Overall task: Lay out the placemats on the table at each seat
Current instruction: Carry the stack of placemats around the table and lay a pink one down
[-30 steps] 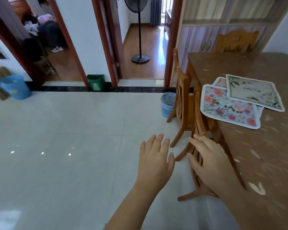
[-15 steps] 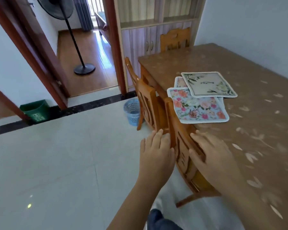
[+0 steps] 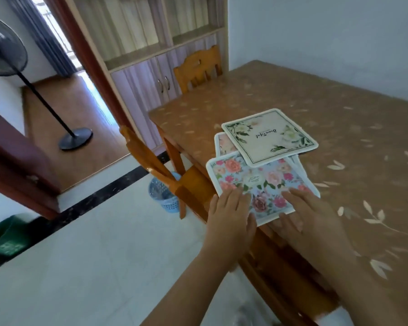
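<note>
Both hands lie flat, fingers spread, on the floral mat: left hand at its near-left corner, right hand at its near edge, grasping nothing.

Left hand and right hand reach forward side by side, palms down, fingers extended flat.

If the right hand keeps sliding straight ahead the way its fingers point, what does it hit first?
Probably the cream placemat, which lies atop the blue floral placemat just beyond the right hand. The fingers already rest on the floral one, though depth is hard to judge.
</note>
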`<action>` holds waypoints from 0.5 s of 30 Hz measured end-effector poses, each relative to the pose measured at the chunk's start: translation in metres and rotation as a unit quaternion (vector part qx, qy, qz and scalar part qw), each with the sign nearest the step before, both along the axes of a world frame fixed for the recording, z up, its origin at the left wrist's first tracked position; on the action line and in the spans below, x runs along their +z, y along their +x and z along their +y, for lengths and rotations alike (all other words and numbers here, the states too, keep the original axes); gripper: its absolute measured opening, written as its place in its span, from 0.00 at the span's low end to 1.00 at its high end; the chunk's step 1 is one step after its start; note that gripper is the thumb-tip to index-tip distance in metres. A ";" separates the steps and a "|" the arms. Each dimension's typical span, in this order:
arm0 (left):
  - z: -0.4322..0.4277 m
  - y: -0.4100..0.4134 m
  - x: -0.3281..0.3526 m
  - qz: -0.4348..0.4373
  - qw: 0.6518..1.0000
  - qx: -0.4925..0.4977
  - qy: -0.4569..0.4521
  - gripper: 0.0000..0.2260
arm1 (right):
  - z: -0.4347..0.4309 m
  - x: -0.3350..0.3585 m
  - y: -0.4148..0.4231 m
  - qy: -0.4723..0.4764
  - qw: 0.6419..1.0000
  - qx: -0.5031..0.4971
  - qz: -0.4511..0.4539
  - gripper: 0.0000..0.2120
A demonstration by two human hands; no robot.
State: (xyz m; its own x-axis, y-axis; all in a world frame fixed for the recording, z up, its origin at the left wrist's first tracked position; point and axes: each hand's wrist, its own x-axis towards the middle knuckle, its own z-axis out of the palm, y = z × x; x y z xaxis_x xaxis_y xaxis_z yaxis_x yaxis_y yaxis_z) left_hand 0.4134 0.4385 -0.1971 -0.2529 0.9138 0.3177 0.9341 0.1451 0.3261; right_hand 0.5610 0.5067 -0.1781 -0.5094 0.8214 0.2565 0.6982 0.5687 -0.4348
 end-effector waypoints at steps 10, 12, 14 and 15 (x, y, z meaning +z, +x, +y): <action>0.093 -0.036 -0.021 -0.007 0.994 -0.108 0.005 0.16 | 0.063 -0.011 -0.015 -0.015 0.995 -0.098 -0.020 0.20; 0.110 -0.050 -0.025 -0.022 0.992 -0.124 -0.007 0.16 | 0.073 -0.012 -0.026 -0.020 0.994 -0.108 -0.027 0.21; 0.129 -0.067 -0.030 -0.027 0.990 -0.139 -0.007 0.16 | 0.085 -0.014 -0.041 -0.015 0.993 -0.116 -0.032 0.21; 0.138 -0.076 -0.033 -0.024 0.988 -0.149 -0.006 0.16 | 0.093 -0.015 -0.050 -0.009 0.992 -0.118 -0.035 0.20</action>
State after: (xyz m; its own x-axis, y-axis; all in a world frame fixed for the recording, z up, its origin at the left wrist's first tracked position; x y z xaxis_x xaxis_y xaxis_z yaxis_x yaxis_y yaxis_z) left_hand 0.3375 0.5769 -0.2303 0.0143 0.9537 0.3006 0.9192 -0.1309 0.3715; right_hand 0.5108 0.5996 -0.1936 -0.3177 0.9241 0.2122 0.8400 0.3781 -0.3891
